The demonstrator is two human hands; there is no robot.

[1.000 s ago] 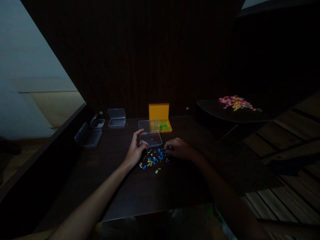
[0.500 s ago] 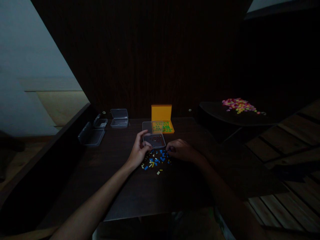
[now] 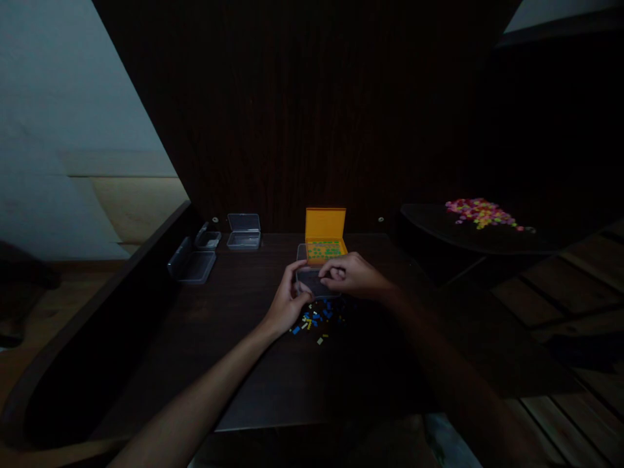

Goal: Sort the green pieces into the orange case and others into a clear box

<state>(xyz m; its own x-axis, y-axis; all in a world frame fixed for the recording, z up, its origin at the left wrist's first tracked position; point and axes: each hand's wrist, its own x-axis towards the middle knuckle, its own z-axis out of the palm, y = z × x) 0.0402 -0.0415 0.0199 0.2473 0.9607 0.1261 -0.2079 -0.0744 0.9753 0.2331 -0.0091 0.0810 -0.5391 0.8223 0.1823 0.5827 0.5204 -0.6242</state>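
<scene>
My left hand [image 3: 288,307] rests at the near left corner of an open clear plastic box [image 3: 318,286], its thumb and forefinger curved round the edge. Over the box's interior, my right hand [image 3: 350,276] has thumb and fingers pinched together; whatever is between the fingertips is too small and dark to make out. Just in front of the box lies a loose heap of tiny toy bricks [image 3: 316,318] in blue, yellow and cream, partly in shadow. Right behind, a yellow box [image 3: 325,224] stands with its lid up and green pieces inside.
Several open clear cases stand at the left: a larger case [image 3: 199,268], a small case [image 3: 210,241] and another case [image 3: 244,240]. A raised side board [image 3: 121,283] borders the desk there. At the right, a curved shelf [image 3: 433,227] carries a pile of colourful beads [image 3: 482,212].
My right hand has gone from the brick heap up and left to above the clear box. My left hand stays by the box. The whole view has shifted slightly.
</scene>
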